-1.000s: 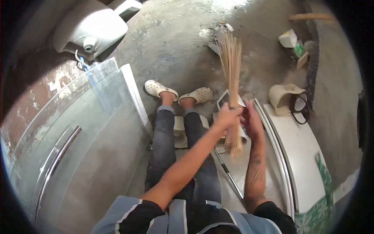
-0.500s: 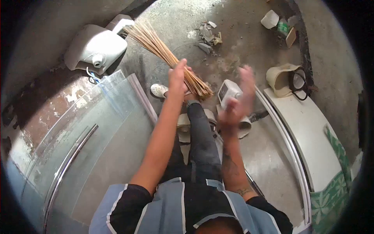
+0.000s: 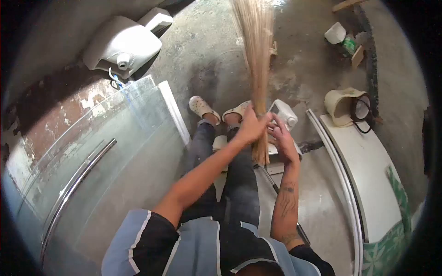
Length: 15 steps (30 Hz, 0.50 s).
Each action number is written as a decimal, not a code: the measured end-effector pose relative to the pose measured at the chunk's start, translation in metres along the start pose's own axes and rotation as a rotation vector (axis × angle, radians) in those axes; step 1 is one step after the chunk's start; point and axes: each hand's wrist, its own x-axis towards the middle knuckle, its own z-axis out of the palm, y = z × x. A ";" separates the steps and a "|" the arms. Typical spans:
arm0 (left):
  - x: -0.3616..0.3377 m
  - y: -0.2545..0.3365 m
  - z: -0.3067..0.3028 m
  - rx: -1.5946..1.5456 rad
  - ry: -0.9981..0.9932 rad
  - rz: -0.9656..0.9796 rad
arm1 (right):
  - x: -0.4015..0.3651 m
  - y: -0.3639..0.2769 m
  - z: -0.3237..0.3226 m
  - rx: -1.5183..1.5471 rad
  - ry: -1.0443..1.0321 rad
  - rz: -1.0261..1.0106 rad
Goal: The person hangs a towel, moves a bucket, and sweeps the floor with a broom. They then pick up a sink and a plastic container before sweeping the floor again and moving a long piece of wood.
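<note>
A stick broom [image 3: 260,69], a bundle of thin tan sticks, stands out in front of me, its spread tips pointing away and its butt end toward my legs. My left hand [image 3: 252,126] is wrapped round it near the butt end. Against the right side of the bundle, beside the left hand, my right hand [image 3: 282,138] has its fingers curled onto the sticks; some fingertips are hidden. Both of my feet, in pale clogs [image 3: 204,107], are on the floor behind the broom.
At left a glass panel [image 3: 133,124] with a metal handle [image 3: 78,181] leans near a white ceramic basin [image 3: 124,43]. To the right are a white container [image 3: 284,112], a cream bucket-like vessel [image 3: 338,108], white rails [image 3: 334,163], a white board [image 3: 368,170] and green patterned cloth [image 3: 386,248].
The broom has swung from pointing up-left to nearly straight ahead. My right hand, apart and blurred before, has come in to the bundle beside my left hand. A second foot now shows.
</note>
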 end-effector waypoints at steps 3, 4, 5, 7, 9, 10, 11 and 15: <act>0.010 -0.032 -0.009 0.209 0.199 0.212 | 0.058 0.020 0.018 0.105 -0.018 0.005; 0.023 -0.039 -0.021 0.342 0.347 0.233 | 0.077 0.028 0.027 0.171 0.034 0.012; 0.043 -0.047 -0.039 0.344 0.415 0.205 | 0.082 0.040 0.036 0.192 0.049 0.025; 0.106 -0.084 -0.080 0.398 0.466 0.092 | 0.101 0.057 0.052 0.324 0.168 -0.005; 0.170 -0.140 -0.106 0.630 0.416 -0.048 | 0.104 0.081 0.067 0.392 0.157 -0.036; 0.201 -0.163 -0.113 0.807 0.387 -0.093 | 0.106 0.100 0.071 0.396 0.181 -0.004; 0.229 -0.188 -0.118 0.804 0.378 -0.091 | 0.107 0.120 0.073 0.396 0.208 0.031; 0.318 -0.257 -0.121 1.219 0.123 0.203 | 0.102 0.190 0.074 0.331 0.290 0.105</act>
